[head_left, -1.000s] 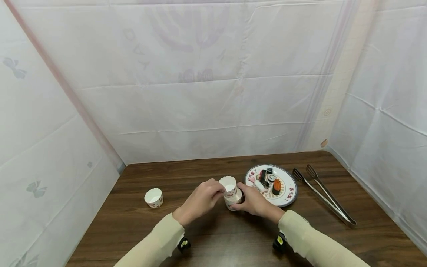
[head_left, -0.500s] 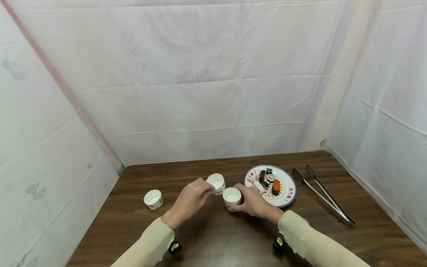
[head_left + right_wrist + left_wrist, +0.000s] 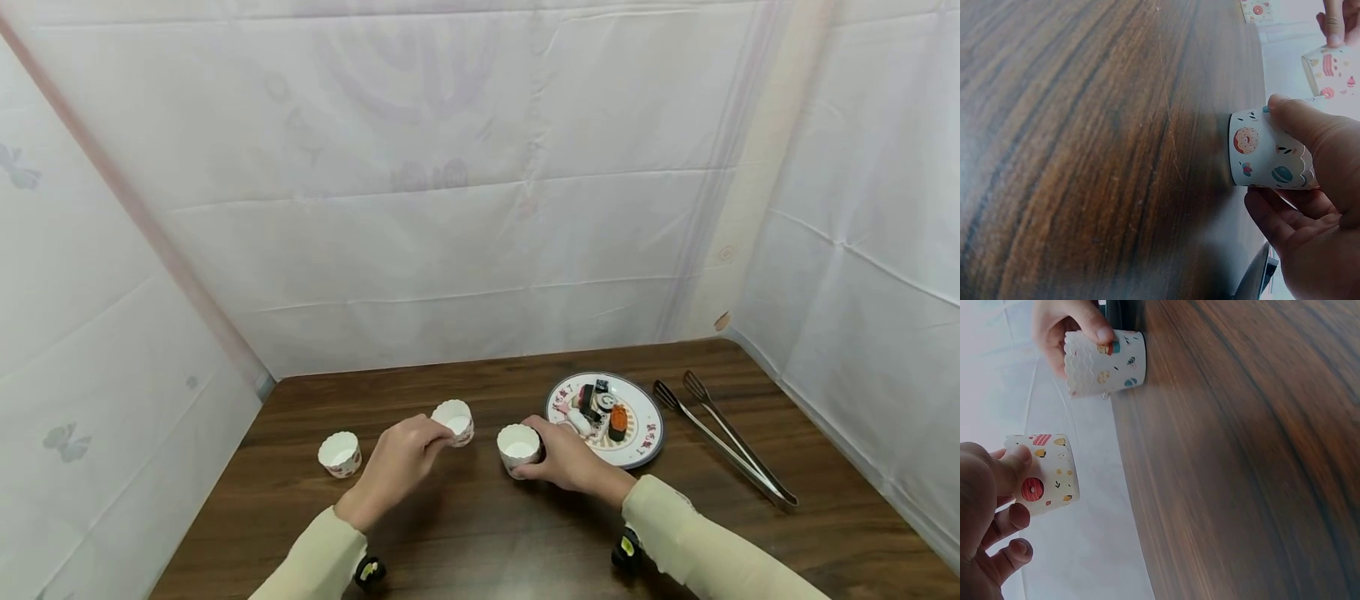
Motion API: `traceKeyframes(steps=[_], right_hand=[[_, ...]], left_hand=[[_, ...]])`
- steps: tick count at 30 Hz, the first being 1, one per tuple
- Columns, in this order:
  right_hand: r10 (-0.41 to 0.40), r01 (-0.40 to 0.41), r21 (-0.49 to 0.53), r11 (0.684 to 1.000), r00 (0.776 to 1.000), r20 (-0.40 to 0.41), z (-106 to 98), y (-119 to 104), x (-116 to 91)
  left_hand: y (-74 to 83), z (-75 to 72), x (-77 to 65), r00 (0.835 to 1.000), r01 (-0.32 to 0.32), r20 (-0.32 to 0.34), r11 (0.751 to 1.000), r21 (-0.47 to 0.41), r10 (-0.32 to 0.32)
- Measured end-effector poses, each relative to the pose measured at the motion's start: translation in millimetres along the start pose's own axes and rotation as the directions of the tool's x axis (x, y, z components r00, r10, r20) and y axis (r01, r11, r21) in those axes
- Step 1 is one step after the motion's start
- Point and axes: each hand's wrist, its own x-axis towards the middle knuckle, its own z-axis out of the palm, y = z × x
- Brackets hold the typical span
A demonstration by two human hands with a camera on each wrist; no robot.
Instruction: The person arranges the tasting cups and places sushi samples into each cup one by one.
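My left hand (image 3: 397, 463) pinches the scalloped rim of a white paper baking cup (image 3: 454, 420). In the left wrist view this cup (image 3: 1050, 478) shows a red doughnut print and hangs above the tabletop. To its right, my right hand (image 3: 568, 457) grips a second paper baking cup (image 3: 519, 443) around its side. The right wrist view shows that cup (image 3: 1266, 153) upright, its base right at the wood, with the thumb on one side and fingers on the other. A third paper baking cup (image 3: 340, 455) stands upright left of my left hand.
Right of my right hand lies a round plate (image 3: 637, 446) with several sushi pieces (image 3: 618, 422). Metal tongs (image 3: 738, 454) rest spread beyond it. White sheeting (image 3: 450, 250) rises behind and beside the brown wooden table (image 3: 480, 533).
My left hand has lifted its baking cup off the one in my right hand and carried it leftward. My right hand stays in place on its cup.
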Motion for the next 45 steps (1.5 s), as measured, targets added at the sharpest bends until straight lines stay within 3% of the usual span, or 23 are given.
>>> traceKeyframes(steps=[19,31,45], right_hand=[[0.000,-0.001,0.016,1.000,1.000,0.019,-4.3,-2.5,0.2],[0.012,-0.012,0.019,1.000,1.000,0.025,-3.9,-3.1,0.7],[0.017,-0.018,0.023,1.000,0.999,0.027,-4.3,-5.0,-0.9]], left_hand=[[-14.4,-11.2,-27.8,0.988,0.115,0.086,0.986,0.119,-0.125],[-22.8,-14.7,-40.9,0.968,0.186,0.148,0.976,0.115,-0.202],[-30.2,-19.5,-56.8,0.959,0.221,0.144,0.961,0.168,-0.245]])
